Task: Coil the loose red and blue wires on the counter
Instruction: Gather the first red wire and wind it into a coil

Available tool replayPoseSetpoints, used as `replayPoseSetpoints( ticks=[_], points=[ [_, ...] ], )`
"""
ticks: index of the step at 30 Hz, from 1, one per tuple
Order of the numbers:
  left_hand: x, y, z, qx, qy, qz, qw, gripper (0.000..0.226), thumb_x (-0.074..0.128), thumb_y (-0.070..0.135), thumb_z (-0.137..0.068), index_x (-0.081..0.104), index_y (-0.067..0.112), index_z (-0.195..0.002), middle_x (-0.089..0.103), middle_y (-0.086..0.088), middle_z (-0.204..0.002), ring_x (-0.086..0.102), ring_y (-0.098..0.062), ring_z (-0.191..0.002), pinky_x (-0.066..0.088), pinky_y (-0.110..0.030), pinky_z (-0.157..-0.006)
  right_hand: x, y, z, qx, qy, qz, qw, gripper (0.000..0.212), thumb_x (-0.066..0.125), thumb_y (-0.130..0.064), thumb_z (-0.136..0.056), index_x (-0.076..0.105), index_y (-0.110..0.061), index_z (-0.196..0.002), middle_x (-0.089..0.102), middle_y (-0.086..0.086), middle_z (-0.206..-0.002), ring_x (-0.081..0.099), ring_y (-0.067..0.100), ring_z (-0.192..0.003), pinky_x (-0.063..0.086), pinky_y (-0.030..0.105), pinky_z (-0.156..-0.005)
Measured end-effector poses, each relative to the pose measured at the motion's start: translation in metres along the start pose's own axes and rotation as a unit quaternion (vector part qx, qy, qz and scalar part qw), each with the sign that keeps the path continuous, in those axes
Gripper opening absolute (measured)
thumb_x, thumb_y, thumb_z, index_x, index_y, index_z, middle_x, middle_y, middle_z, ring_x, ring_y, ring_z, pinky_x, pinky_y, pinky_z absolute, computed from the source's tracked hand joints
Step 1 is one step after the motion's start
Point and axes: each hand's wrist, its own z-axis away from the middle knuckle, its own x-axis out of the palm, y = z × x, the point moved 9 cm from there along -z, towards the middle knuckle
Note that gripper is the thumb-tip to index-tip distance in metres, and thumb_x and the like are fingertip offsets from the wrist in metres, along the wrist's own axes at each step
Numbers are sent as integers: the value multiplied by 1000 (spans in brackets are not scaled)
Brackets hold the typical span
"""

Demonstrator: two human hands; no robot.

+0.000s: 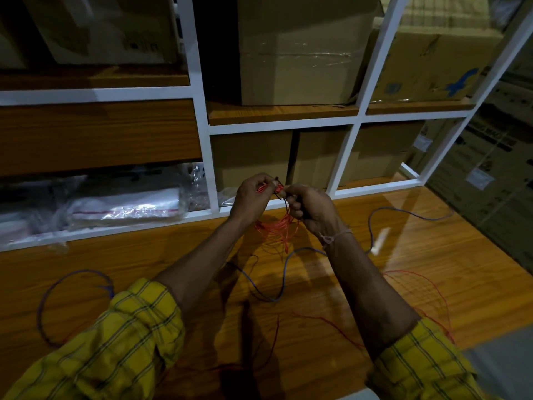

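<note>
A bundle of red wire loops (278, 229) hangs between my two hands above the wooden counter (432, 255). My left hand (252, 197) pinches the top of the red coil. My right hand (313, 210) grips the same coil and a thin dark strand at its top. Loose blue wire (284, 272) snakes over the counter under my forearms, with another blue loop (46, 295) at the left and a blue stretch (409, 212) at the right. More loose red wire (432, 287) lies at the right and near the front edge.
A white-framed shelf unit (202, 111) rises right behind the counter, holding cardboard boxes (302, 53) and clear plastic bags (124, 203). Stacked cartons (496, 174) stand at the far right. A small white piece (379, 241) lies on the counter by my right wrist.
</note>
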Motion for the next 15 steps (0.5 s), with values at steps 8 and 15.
replayPoseSetpoints(
  ticks=[8,15],
  points=[
    [-3,2,2,-2,4,4,1000,16,61,22,-99,72,17,-90,71,6,-90,65,-9,-90,49,-30,-79,1,2,0,1,2,0,1000,20,54,-5,-96,68,-1,-83,41,4,-64,29,9,-47,21,23,-40],
    [-3,4,3,5,3,0,1000,15,60,22,-99,71,17,-90,70,6,-90,65,-11,-90,49,-26,-77,3,1,2,5,-9,2,1000,21,54,-6,-98,67,-1,-82,39,2,-62,29,9,-47,21,22,-39]
  ],
)
